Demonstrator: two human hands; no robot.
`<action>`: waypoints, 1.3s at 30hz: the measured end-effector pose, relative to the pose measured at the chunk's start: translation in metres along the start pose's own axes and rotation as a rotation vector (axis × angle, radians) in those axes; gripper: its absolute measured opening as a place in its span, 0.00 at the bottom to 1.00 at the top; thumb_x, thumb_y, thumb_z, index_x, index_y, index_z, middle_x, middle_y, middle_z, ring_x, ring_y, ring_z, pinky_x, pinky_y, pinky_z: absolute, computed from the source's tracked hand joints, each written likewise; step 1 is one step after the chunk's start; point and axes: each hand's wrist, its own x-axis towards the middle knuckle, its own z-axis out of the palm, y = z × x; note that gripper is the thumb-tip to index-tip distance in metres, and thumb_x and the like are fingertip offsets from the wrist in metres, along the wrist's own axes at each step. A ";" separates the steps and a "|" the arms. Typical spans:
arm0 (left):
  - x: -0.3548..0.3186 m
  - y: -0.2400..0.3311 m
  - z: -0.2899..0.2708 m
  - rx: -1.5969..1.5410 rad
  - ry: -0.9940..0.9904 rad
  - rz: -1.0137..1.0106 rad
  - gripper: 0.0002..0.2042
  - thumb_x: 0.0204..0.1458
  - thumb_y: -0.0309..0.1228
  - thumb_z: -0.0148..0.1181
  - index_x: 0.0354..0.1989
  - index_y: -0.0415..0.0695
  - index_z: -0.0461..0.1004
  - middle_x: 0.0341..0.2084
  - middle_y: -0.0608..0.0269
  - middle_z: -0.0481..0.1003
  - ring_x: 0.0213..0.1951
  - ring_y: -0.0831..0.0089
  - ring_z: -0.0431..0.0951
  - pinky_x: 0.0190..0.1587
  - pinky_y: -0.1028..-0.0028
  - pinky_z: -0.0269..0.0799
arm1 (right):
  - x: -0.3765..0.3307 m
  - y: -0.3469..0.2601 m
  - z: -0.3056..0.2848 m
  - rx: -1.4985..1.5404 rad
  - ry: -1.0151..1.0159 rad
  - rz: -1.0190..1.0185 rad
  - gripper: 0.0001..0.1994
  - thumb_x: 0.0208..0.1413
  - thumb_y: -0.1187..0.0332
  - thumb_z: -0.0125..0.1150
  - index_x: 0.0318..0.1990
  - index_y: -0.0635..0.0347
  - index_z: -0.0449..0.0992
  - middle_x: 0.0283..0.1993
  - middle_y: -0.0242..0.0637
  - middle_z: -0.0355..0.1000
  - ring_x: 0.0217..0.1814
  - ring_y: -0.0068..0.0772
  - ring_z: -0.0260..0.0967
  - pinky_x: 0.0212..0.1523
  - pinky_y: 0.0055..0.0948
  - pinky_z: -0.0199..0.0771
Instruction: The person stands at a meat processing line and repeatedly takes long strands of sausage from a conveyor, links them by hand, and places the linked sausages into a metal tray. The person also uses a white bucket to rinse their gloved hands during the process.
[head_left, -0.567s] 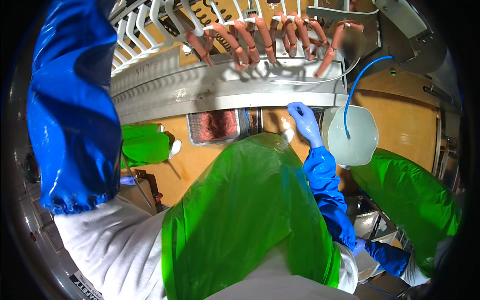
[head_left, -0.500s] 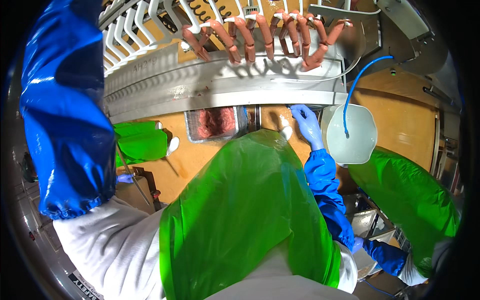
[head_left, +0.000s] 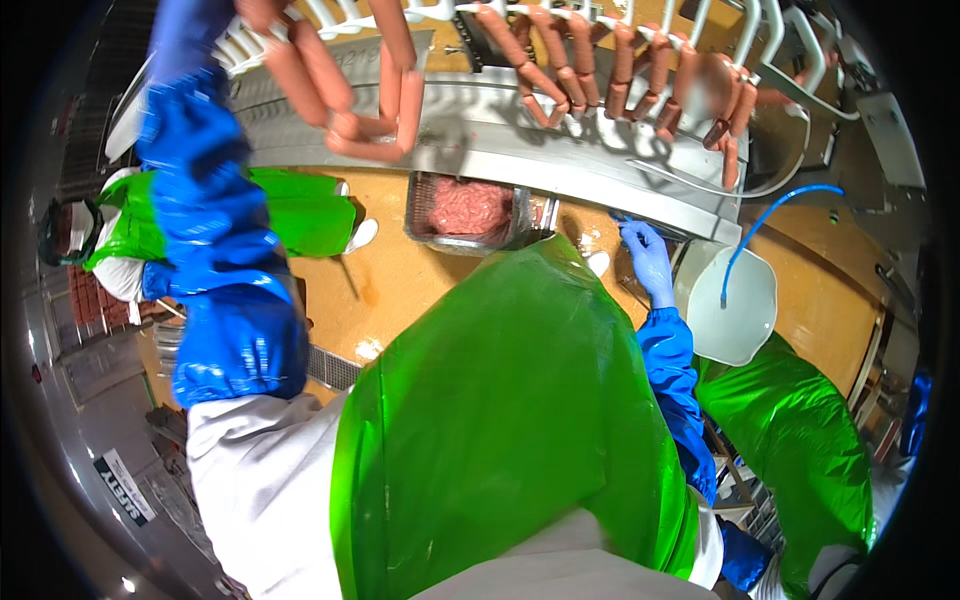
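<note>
1. The left hand [head_left: 190, 40] is raised at the upper left, beside the near sausages [head_left: 322, 68]. Its fingers are cut off by the edge of the view, so I cannot tell if they are open, closed or gripping this string.
2. The near sausages hang in linked loops over the left part of the worktop [head_left: 570, 165]. I cannot say whether a hook or the hand carries them.
3. The far sausages [head_left: 585, 60] hang from the white hooks [head_left: 432, 13], more to the right.
4. The right hand [head_left: 648, 262] is low, at the front edge of the worktop, just left of the bucket [head_left: 750, 320]. Its fingers are bent; whether they grip something there, I cannot tell.
5. In my judgement, the step in hand is handling the sausage strings at the hooks, mainly with the left hand.
6. The next move probably calls for steady support from the left hand, with the loops kept clear of neighbouring hooks.
7. The crate [head_left: 421, 205] of mince [head_left: 470, 208] sits in front of the worktop, and this step does not seem to need it.
</note>
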 end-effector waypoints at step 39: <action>-0.250 -0.351 0.142 0.784 -0.126 -0.572 0.23 0.50 0.45 0.65 0.37 0.32 0.74 0.31 0.38 0.77 0.36 0.44 0.78 0.42 0.52 0.72 | -0.078 0.142 -0.124 -0.223 0.630 0.194 0.16 0.65 0.60 0.52 0.42 0.66 0.78 0.36 0.38 0.78 0.39 0.31 0.74 0.44 0.30 0.73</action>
